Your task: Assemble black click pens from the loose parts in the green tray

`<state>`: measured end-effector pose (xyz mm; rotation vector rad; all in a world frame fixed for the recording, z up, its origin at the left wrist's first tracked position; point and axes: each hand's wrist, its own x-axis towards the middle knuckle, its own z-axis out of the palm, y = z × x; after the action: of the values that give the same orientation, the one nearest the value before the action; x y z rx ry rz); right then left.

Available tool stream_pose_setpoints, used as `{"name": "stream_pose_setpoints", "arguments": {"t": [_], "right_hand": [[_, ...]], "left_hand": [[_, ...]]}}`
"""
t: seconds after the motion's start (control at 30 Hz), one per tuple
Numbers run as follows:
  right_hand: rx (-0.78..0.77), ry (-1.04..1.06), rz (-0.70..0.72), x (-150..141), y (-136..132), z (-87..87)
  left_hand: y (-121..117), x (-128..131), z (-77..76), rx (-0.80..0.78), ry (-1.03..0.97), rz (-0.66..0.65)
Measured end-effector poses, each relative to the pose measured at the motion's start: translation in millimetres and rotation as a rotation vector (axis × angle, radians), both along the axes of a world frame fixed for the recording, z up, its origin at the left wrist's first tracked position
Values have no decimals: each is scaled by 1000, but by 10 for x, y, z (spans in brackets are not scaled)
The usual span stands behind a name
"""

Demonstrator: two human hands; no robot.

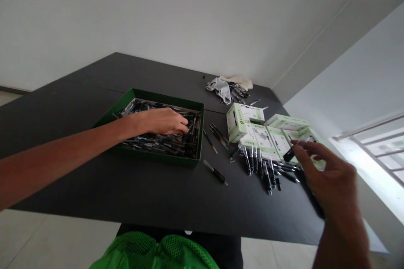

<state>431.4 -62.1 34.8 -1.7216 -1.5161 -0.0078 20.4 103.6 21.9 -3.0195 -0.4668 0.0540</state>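
My left hand reaches into a green box full of clear and black pens. Its fingers are curled down among them, and what they pinch, if anything, is hidden. On the right, my right hand pinches a pen with a clear barrel and a dark end, above the white-and-green cartons. Below the cartons lie several loose pens, side by side. A single pen lies between the green box and that group.
Several thin refills lie right of the green box. At the back, a grey-white cloth and a cream cloth lie by more pens. The dark table meets a wall behind; a window with bars is at right.
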Motion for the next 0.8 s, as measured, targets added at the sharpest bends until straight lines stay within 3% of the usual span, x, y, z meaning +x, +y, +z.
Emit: {"name": "stream_pose_setpoints", "arguments": {"t": [0.17,0.37,0.53,0.67,0.8], "right_hand": [[66,11,120,-180,82,39],[83,-23,300,-302,197,63],[47,74,469,-369,378,55],[-33,201,596,-466,597,87],[-148,150,703,-698,811,167]], "left_hand": [[112,101,-257,-9,47,-54],[96,11,-268,-56,26,-58],[199,-54,-295,-106,-54,9],[232,-77,-183,-166,-256,102],[148,41,176,-265,-632,208]]}}
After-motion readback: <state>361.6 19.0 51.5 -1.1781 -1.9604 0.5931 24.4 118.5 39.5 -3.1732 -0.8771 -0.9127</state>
